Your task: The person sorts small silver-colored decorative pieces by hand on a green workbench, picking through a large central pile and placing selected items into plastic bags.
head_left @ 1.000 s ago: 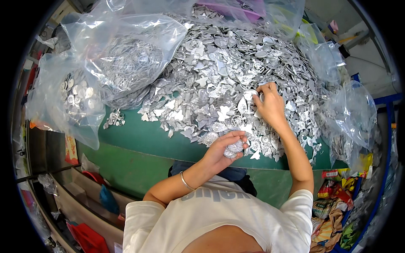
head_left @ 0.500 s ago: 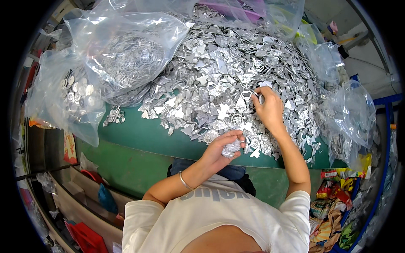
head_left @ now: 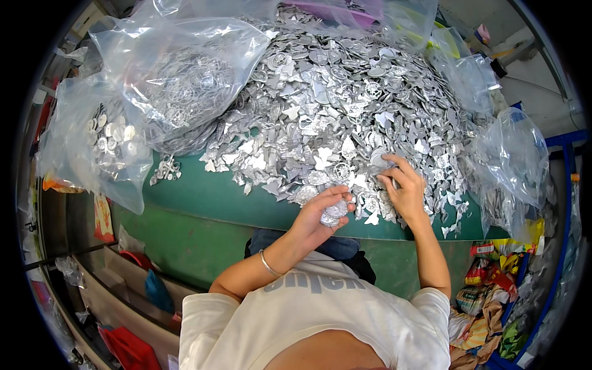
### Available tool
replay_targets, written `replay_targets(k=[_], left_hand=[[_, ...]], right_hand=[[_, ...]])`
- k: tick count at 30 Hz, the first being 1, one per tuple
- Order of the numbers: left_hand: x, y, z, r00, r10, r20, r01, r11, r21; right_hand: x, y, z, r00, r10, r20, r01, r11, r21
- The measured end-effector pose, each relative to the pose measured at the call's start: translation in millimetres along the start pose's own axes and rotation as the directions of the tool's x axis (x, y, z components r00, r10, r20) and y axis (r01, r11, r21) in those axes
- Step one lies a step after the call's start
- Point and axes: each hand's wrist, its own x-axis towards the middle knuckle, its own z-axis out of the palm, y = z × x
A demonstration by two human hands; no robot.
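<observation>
We look down on a green table (head_left: 203,197) that carries a broad heap of small silver metal pieces (head_left: 333,105), flat stamped shapes of several kinds, spreading from the far side toward us and thinning to a ragged edge near our body. Clear plastic bags ring it: a large bag of silver pieces (head_left: 179,74) lies on the heap's left shoulder, a second bag with round discs (head_left: 105,148) hangs lower at the table's left edge, and more clear bags (head_left: 512,160) slump along the right.

Both our hands work at the near edge of the heap, close together. The right hand (head_left: 404,191) is the one in the pile: it lies palm down, just to the right of and a little beyond the left, with its fingers (head_left: 394,165) curled together, pinching at a piece on the surface. Which exact piece it has, we cannot tell, as the fingers cover it. The heap runs away from this hand up and to the left, so more pieces lie straight ahead of its fingertips.

The left hand (head_left: 324,213) hovers over the table's near rim, palm turned up toward us, fingers cupped loosely closed around a small stack of silver pieces (head_left: 333,214). A thin bracelet (head_left: 268,264) sits on that wrist.
</observation>
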Motion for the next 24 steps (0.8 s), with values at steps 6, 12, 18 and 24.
replay_targets(k=[6,12,18,24], left_hand=[[-0.1,-4.2,5.8,1.000,-0.017,-0.017,0.017,1.000,0.001],[-0.5,-7.4,7.8,0.999,-0.035,-0.026,0.036,0.999,0.023],[-2.1,-8.1,3.9,0.999,-0.035,-0.021,0.035,0.999,0.008],[-1.7,-10.9,6.9,0.997,-0.047,-0.059,0.047,0.999,0.005]], right_hand=[[2.1,9.9,-3.9,0.992,0.083,-0.095,-0.072,0.990,0.118],[7.9,0.4,5.7,0.993,0.104,0.048,-0.107,0.993,0.049],[-10.7,33.8,8.3,0.947,0.311,-0.079,-0.251,0.870,0.425],[-16.8,39.3,-11.2,0.640,0.673,0.370,-0.307,-0.217,0.927]])
